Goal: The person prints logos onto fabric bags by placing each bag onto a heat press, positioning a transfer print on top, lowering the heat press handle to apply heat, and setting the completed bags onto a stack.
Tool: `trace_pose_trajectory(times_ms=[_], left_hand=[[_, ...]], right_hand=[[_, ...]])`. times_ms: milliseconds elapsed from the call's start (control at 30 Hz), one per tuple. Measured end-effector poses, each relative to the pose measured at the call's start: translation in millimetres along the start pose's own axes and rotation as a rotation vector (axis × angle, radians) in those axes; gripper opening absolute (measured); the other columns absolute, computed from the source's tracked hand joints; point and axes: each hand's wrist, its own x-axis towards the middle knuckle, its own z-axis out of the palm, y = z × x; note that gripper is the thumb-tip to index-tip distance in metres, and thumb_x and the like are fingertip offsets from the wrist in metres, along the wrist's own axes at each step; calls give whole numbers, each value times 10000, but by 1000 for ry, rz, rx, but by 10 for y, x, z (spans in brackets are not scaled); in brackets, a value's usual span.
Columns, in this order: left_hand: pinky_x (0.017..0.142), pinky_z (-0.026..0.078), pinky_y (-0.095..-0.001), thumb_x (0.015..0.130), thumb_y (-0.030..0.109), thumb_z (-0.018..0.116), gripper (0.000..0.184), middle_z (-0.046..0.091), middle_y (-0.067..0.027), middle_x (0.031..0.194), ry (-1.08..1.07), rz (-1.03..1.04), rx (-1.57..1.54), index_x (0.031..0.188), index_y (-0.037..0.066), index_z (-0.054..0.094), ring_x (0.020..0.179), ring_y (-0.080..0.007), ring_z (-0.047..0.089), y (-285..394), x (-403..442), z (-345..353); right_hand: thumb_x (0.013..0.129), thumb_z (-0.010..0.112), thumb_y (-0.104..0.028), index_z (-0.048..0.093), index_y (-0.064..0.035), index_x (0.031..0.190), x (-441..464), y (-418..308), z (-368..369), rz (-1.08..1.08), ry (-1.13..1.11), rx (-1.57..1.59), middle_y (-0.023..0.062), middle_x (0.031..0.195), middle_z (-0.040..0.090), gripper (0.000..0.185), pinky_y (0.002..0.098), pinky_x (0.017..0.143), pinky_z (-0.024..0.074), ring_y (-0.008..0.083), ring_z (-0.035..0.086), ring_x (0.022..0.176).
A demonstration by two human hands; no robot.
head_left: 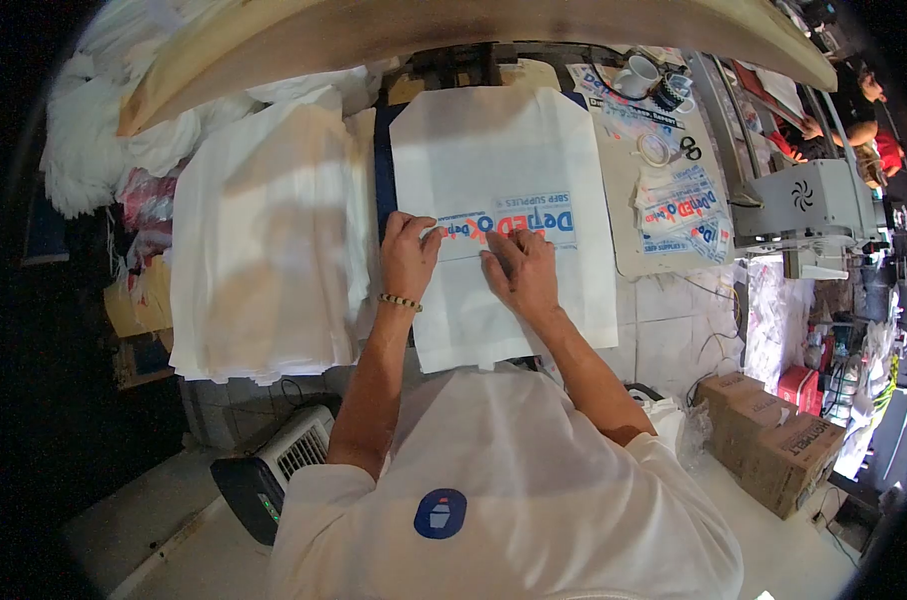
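Note:
A flat white bag-like piece (504, 130) lies over the dark platen (384, 165) of a press in front of me. Across its middle sits a bluish, see-through printed transfer sheet (549, 205) with red and blue lettering, upside down to me. At the sheet's left end is my left hand (411, 250), fingers bent and thumb close to the forefinger, pinching its edge. My right hand (524, 272) rests on the sheet's lower part, fingers bent and thumb apart, partly covering the print. A beaded bracelet (401, 301) circles my left wrist.
A tall stack of white pieces (264, 240) stands at left. At right, a board (629, 255) holds more printed sheets (684, 215), scissors (690, 148), a tape roll (654, 150) and mugs (637, 77). A curved beam (474, 35) crosses overhead. Cardboard boxes (769, 440) and another person (859, 110) are farther right.

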Motion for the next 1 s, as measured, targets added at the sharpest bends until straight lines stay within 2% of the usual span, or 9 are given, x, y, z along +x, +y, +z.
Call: trace_pose_trajectory(times_ms=[133,233,533,633,700,733,800,933,1000], left_hand=[[605,555,-327,795,17,759,194,562,-121,957,39,63,-16,978,-7,700,699,-237,622,-70,-13,14],[561,511,-297,805,67,767,182,594,-97,921,70,89,-24,976,24,720,584,-167,579,-47,-21,-9],[604,515,-304,813,80,761,236,568,-101,951,44,148,53,1043,44,720,607,-183,573,-96,-5,29],[623,526,-317,819,112,770,252,557,-107,952,20,86,53,1059,52,718,617,-192,585,28,2,3],[680,575,-330,788,87,785,258,548,-140,983,-6,6,47,1026,19,713,795,-272,639,25,10,21],[680,575,-330,788,87,785,258,548,-140,983,-5,7,47,1026,19,713,795,-272,639,14,13,27],[646,540,-331,809,169,796,302,550,-116,988,-2,45,88,1075,50,716,641,-197,604,-11,20,33],[645,539,-319,808,155,795,306,549,-116,989,-22,53,79,1087,57,717,659,-192,609,32,25,1],[678,569,-339,788,107,786,287,544,-137,994,-51,-5,45,1061,40,724,791,-277,631,65,34,-10]], right_hand=[[826,725,-212,712,-64,1078,13,-13,2,-7,16,3,90,870,594,292,417,760,405,264,557,859],[825,727,-213,714,-62,1077,17,-30,-18,14,-18,9,92,873,597,293,418,756,406,267,562,857],[834,710,-230,707,-64,1073,19,-34,-15,0,-11,-24,99,885,597,291,415,750,397,274,565,857],[836,706,-229,702,-69,1084,19,-43,-13,2,-13,-27,100,897,597,295,419,756,395,274,562,863],[837,705,-229,700,-70,1086,26,-50,-31,8,-26,-30,100,900,596,295,418,759,395,274,560,867],[837,705,-229,699,-71,1088,27,-54,-38,14,-40,-31,100,903,595,296,417,762,395,273,558,870],[845,697,-235,685,-69,1113,16,-43,-34,17,-60,-35,118,942,598,315,430,774,401,290,558,892],[851,688,-241,678,-60,1128,10,-35,-25,29,-80,-29,139,978,601,331,445,793,412,307,560,917],[850,688,-241,682,-56,1122,8,-30,-26,27,-80,-22,143,975,602,329,446,797,412,309,562,920]])
